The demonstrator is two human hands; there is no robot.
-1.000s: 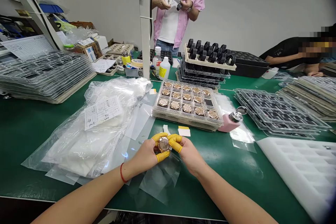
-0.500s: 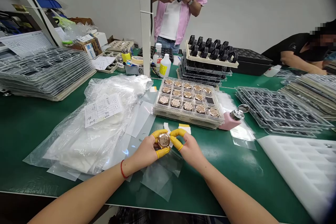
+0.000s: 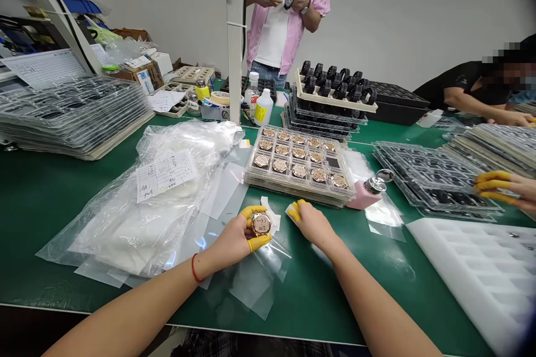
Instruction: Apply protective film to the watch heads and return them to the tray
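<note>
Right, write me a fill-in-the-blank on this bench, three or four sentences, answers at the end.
The watch sits in the ____ hand.
The right hand wears finger cots coloured ____.
The first hand's wrist wears a ____ bracelet.
The dispenser bottle right of the watch tray is ____.

Missing words: left, yellow, red, pink.

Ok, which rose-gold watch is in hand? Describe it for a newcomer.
On the green bench, find the clear tray of rose-gold watches. Just in front, the left hand pinches one watch, the only rose-gold one out of the tray.
</note>
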